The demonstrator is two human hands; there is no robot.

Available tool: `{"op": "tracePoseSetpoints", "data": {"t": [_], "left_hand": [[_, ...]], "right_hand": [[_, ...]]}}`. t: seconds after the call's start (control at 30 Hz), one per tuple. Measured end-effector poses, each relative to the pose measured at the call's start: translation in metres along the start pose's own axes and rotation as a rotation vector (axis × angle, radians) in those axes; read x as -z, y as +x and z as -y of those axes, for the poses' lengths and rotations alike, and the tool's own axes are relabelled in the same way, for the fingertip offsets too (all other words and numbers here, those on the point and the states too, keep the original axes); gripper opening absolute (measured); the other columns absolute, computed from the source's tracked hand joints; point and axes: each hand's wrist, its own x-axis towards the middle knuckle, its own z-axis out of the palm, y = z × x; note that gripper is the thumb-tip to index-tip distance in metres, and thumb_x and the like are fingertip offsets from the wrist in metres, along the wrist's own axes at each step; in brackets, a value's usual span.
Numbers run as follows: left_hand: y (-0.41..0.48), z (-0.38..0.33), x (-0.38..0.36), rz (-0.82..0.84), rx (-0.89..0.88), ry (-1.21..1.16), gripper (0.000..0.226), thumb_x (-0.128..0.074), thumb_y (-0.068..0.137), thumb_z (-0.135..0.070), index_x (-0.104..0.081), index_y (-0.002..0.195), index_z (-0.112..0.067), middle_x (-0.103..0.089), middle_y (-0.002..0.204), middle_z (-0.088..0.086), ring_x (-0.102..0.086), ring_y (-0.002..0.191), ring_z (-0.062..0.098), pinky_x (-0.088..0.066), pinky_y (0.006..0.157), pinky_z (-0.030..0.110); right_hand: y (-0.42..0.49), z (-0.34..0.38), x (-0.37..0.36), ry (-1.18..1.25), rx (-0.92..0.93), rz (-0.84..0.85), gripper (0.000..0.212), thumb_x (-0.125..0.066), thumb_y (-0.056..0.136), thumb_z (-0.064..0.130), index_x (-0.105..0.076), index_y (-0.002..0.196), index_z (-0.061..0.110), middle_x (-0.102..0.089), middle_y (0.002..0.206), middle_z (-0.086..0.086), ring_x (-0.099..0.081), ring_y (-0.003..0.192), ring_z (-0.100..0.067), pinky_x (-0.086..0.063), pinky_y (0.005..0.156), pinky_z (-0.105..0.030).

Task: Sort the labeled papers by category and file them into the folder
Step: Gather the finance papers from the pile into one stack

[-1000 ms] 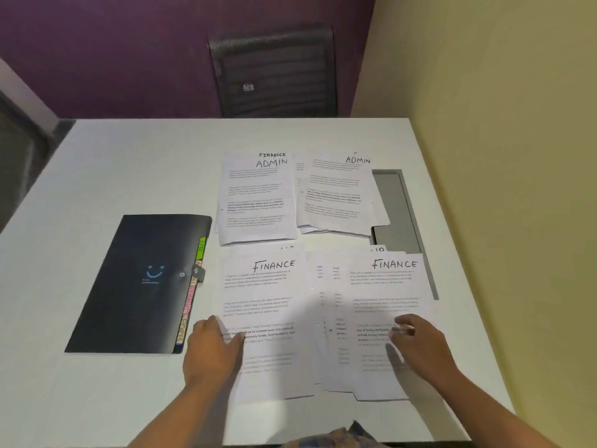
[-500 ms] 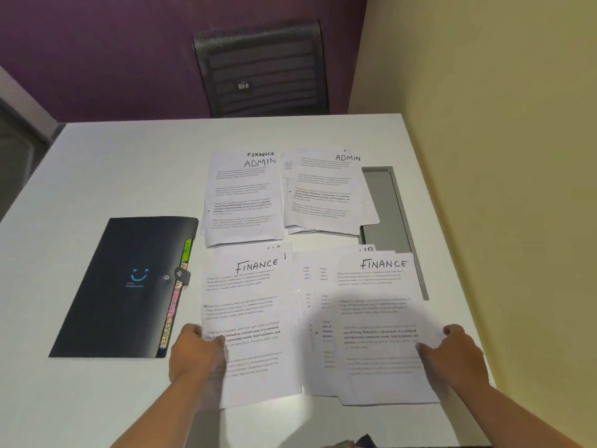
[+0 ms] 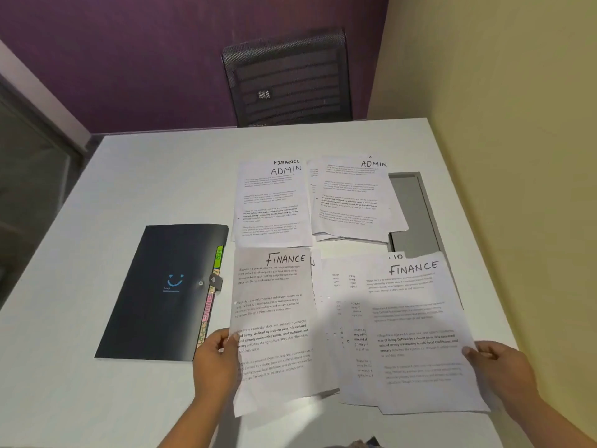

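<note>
Finance papers (image 3: 274, 286) | our left hand (image 3: 214, 360) and right hand (image 3: 497, 370) each pinch a stack's edge | folder (image 3: 161, 292) beside left hand.

Left hand (image 3: 219, 357), at 7 o'clock in the view; forearm rises from the lower edge toward 1 o'clock; thumb lies over the 9 o'clock edge of the left FINANCE sheet (image 3: 274, 302), fingers curled, pinching it; right hand (image 3: 497, 373), at 4 o'clock; forearm enters from the lower right corner toward 10 o'clock; thumb rests atop the right FINANCE sheet (image 3: 416, 334), gripping its 3 o'clock edge.
</note>
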Motion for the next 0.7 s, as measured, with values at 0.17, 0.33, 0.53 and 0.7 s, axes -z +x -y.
{"op": "tracePoseSetpoints", "data": {"t": [0.17,0.33,0.53,0.7], "left_hand": [[-0.007,-0.014,0.007,0.007,-0.033,-0.102,0.011,-0.061,0.096,-0.015,-0.071,0.092,-0.015,-0.074,0.084,0.001,-0.07,0.077,0.019,-0.047,0.06,0.025],[-0.013,-0.034,-0.001,0.046,-0.008,-0.212,0.011,-0.059,0.097,-0.013,-0.07,0.096,-0.013,-0.074,0.087,0.002,-0.07,0.078,0.018,-0.049,0.059,0.023],[-0.016,-0.052,-0.022,0.144,0.03,-0.29,0.011,-0.06,0.097,-0.013,-0.07,0.098,-0.012,-0.077,0.088,0.005,-0.073,0.082,0.024,-0.056,0.065,0.028],[-0.025,-0.067,-0.033,0.256,0.07,-0.402,0.011,-0.059,0.097,-0.008,-0.07,0.101,-0.005,-0.078,0.089,0.01,-0.072,0.081,0.027,-0.057,0.072,0.035]], "right_hand": [[-0.026,0.018,0.031,0.267,0.077,0.019,0.015,-0.073,0.084,0.002,-0.069,0.072,0.01,-0.065,0.048,0.01,-0.048,0.038,0.005,-0.038,0.042,-0.006],[-0.041,0.039,0.055,0.623,0.054,0.134,0.034,-0.078,0.073,0.018,-0.068,0.101,0.001,-0.078,0.083,-0.01,-0.069,0.057,-0.011,-0.056,0.054,-0.02],[-0.072,0.089,0.024,0.691,0.155,0.337,0.023,-0.072,0.078,0.015,-0.068,0.095,-0.001,-0.076,0.086,-0.022,-0.073,0.067,-0.027,-0.06,0.056,-0.031],[-0.082,0.112,-0.021,0.597,0.184,0.369,0.006,-0.066,0.091,0.005,-0.071,0.093,0.002,-0.078,0.083,-0.009,-0.073,0.069,-0.021,-0.06,0.063,-0.03]]}}
